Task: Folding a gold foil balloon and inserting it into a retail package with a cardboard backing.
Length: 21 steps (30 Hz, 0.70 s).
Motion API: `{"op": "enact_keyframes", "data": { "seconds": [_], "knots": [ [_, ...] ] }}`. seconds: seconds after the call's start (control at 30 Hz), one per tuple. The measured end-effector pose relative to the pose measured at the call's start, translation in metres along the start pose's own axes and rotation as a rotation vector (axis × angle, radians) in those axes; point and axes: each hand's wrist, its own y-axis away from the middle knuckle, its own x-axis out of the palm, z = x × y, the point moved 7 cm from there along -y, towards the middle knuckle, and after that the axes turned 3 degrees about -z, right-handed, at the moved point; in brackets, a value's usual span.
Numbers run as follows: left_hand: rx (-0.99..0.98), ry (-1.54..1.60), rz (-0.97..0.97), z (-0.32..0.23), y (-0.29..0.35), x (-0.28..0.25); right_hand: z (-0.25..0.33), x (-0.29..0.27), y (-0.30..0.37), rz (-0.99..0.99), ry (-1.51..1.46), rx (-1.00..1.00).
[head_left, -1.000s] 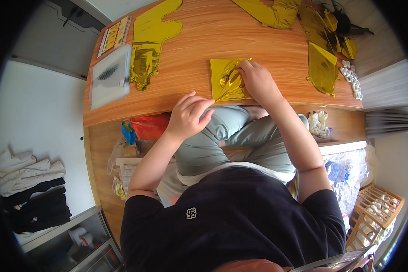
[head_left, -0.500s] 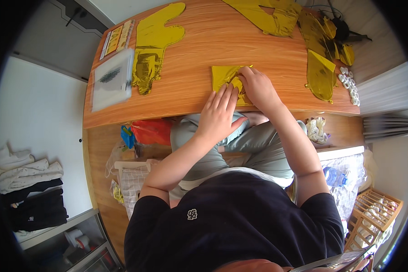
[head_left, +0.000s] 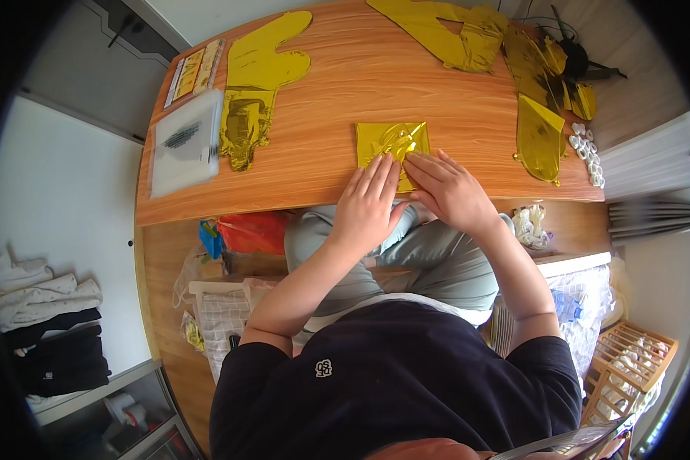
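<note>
A folded gold foil balloon lies as a small square near the front edge of the wooden table. My left hand rests on its lower left part, fingers stretched out and flat. On its right side lies my right hand, also flat with extended fingers that point up and left. The fingertips of both hands come close together over the foil. Wrinkles and bright glints show on the part above the fingers. My hands cover the lower part of the square.
An uninflated gold foil balloon lies flat at the left, beside clear plastic bags and a printed sheet. More gold foil spreads along the far edge and another piece at the right. Several white rings sit near the right edge.
My right hand has gone from bent fingers at the foil's upper right to lying flat, lower down. The foil's upper part is now uncovered. The view has shifted slightly.
</note>
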Motion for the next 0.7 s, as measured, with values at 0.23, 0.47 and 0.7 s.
{"op": "enact_keyframes", "data": {
  "seconds": [0.23,0.47,0.7],
  "knots": [
    [-0.041,0.156,0.087,0.005,-0.002,-0.004,-0.004,0.002,0.003,0.092,-0.013,-0.006],
    [-0.25,0.993,0.112,0.053,0.001,-0.035,-0.007,0.005,0.004,0.053,-0.026,0.013],
    [0.176,0.07,-0.062,0.056,0.031,-0.05,-0.005,0.005,0.003,0.024,-0.008,-0.005]
  ]
}}
